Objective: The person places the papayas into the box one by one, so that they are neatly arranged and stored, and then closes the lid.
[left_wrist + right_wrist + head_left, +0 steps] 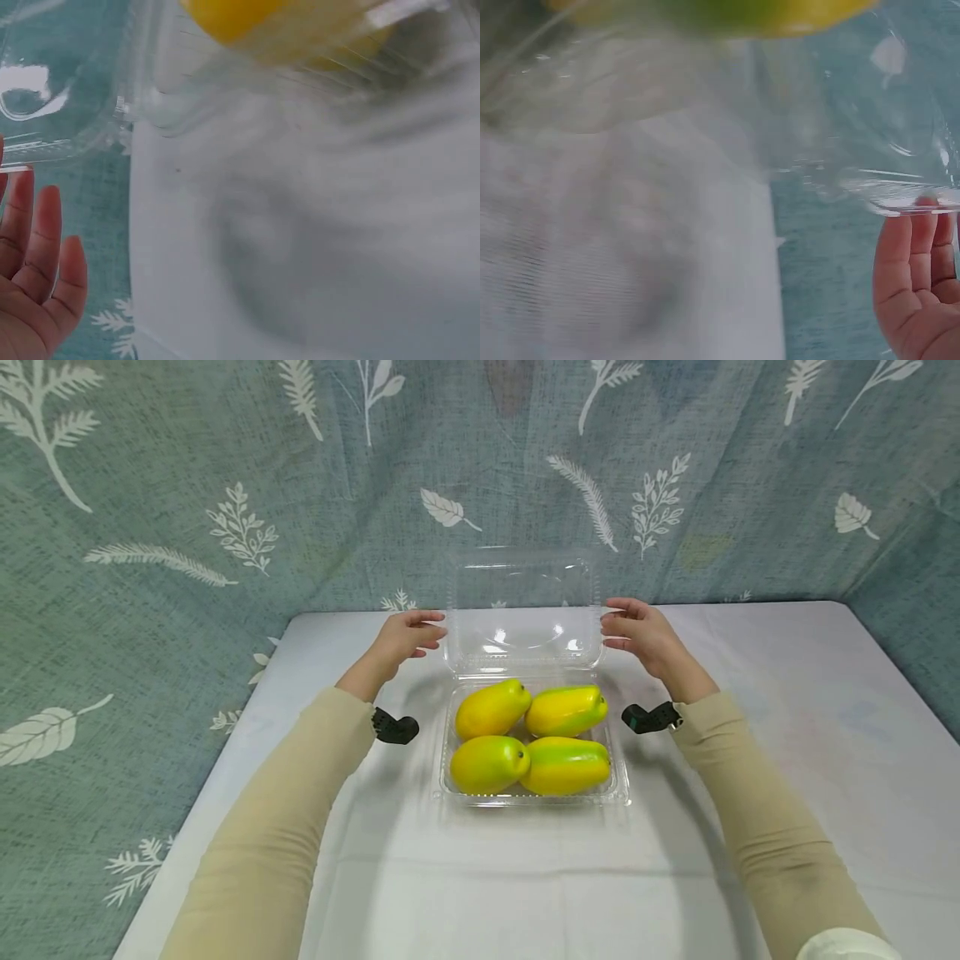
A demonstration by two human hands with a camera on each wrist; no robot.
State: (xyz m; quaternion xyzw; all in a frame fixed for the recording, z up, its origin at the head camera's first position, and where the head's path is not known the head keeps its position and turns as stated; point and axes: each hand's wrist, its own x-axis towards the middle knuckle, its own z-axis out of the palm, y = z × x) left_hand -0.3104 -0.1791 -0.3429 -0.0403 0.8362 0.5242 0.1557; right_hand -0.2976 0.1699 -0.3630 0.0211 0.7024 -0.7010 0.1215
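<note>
A clear plastic clamshell box (495, 802) sits on the white table with its lid (524, 639) raised upright at the back. Inside the base lie several yellow-green oval fruits (564, 766), shaped like mangoes or papayas, in two rows. My left hand (408, 639) touches the lid's left edge with fairly straight fingertips. At the opposite edge, the fingertips of my right hand (637, 631) rest against the lid. Both wrist views show extended fingers at the lid's rim, the left hand (34, 277) and the right hand (922, 292) each partly cut off by the frame.
A grey-green cloth (510, 485) with white leaf prints hangs behind the table and at its sides. The white tabletop (495, 893) stretches in front of the box and to both sides. A black wrist camera (651, 717) hangs beneath the right sleeve, another (395, 727) beneath the left.
</note>
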